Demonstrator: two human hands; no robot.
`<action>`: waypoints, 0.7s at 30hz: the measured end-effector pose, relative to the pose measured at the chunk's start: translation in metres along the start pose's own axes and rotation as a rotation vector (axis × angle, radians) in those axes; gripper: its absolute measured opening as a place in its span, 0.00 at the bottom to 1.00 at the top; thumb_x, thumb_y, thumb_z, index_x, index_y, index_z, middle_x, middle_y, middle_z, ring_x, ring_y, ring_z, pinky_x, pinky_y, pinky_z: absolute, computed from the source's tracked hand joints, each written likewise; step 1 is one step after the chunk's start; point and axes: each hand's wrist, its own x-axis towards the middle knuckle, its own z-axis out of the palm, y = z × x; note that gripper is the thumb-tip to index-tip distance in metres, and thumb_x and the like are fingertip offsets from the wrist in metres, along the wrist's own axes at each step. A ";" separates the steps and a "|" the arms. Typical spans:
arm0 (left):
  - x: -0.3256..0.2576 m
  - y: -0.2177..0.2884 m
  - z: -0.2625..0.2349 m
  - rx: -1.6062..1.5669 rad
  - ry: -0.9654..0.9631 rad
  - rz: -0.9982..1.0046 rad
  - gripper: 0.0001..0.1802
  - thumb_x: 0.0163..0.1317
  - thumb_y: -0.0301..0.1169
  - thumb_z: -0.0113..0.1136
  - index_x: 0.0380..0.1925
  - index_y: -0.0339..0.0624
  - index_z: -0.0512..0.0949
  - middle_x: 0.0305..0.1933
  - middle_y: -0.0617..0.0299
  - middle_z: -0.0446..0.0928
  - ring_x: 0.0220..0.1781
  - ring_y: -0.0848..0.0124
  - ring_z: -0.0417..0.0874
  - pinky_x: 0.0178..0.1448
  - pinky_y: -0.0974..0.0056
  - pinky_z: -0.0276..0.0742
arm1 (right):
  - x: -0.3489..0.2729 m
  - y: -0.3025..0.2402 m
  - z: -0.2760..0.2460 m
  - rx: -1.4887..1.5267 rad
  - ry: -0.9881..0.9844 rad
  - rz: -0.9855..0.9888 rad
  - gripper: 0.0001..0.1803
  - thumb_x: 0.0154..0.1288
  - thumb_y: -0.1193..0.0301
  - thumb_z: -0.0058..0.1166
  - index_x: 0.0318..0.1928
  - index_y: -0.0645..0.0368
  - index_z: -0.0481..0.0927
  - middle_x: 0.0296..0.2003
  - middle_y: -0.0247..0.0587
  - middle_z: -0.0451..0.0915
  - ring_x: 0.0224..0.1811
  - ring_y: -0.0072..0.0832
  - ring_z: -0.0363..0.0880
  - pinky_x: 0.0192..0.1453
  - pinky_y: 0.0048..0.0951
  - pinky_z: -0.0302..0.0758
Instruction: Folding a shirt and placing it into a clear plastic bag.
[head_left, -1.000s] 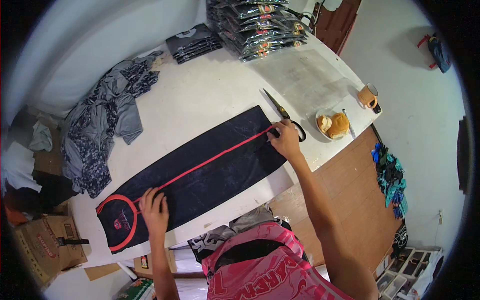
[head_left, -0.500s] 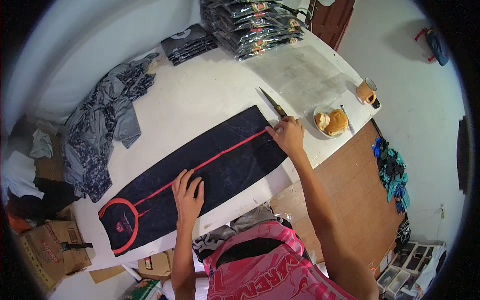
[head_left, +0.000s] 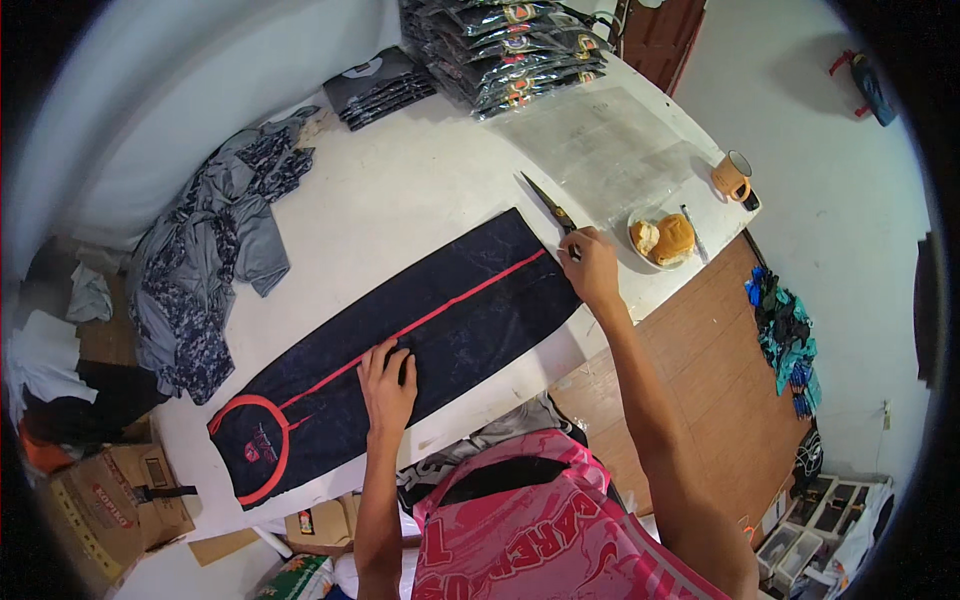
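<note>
A dark navy shirt [head_left: 470, 310], folded into a long strip, lies flat and slanting across the table. A red stripe runs along its length to a red ring-shaped neckline [head_left: 284, 455] at the near left end. My left hand [head_left: 388, 390] rests on the middle of the shirt by the stripe, its fingers apart and slightly bent. Beyond the shirt's far right end lie scissors [head_left: 548, 203] with dark handles, blades pointing away. My right hand [head_left: 592, 268] is at those handles with curled fingers, which partly hide them.
Grey patterned garments [head_left: 205, 270] lie crumpled at the left. Bagged dark garments [head_left: 510, 60] are piled at the back beside folded dark ones [head_left: 375, 88]. Clear plastic bags [head_left: 605, 150], a plate of bread [head_left: 660, 240], a pen [head_left: 694, 235] and a mug [head_left: 732, 177] lie toward the right edge.
My right hand has left the end of the red stripe and closed at the scissors' handles. My left hand stays on the shirt. The whole view has shifted slightly.
</note>
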 end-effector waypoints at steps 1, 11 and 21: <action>0.001 0.003 0.001 -0.015 -0.002 -0.007 0.09 0.59 0.27 0.65 0.39 0.38 0.84 0.54 0.55 0.78 0.59 0.54 0.74 0.61 0.51 0.69 | -0.005 0.000 0.002 -0.002 0.000 0.006 0.08 0.52 0.71 0.65 0.35 0.55 0.86 0.42 0.40 0.80 0.47 0.40 0.77 0.51 0.41 0.72; -0.002 0.000 0.014 -0.008 -0.095 -0.007 0.17 0.63 0.31 0.62 0.52 0.38 0.80 0.66 0.52 0.71 0.69 0.52 0.67 0.71 0.47 0.61 | -0.019 -0.002 -0.008 -0.218 0.001 -0.317 0.05 0.57 0.74 0.59 0.34 0.59 0.86 0.41 0.39 0.81 0.45 0.40 0.78 0.50 0.39 0.74; 0.000 0.008 0.022 0.013 -0.027 0.044 0.16 0.61 0.31 0.64 0.49 0.38 0.82 0.62 0.50 0.74 0.66 0.52 0.70 0.66 0.48 0.65 | 0.041 -0.007 0.019 -0.233 -0.415 0.157 0.22 0.49 0.52 0.69 0.28 0.60 0.82 0.23 0.50 0.80 0.32 0.48 0.83 0.38 0.47 0.77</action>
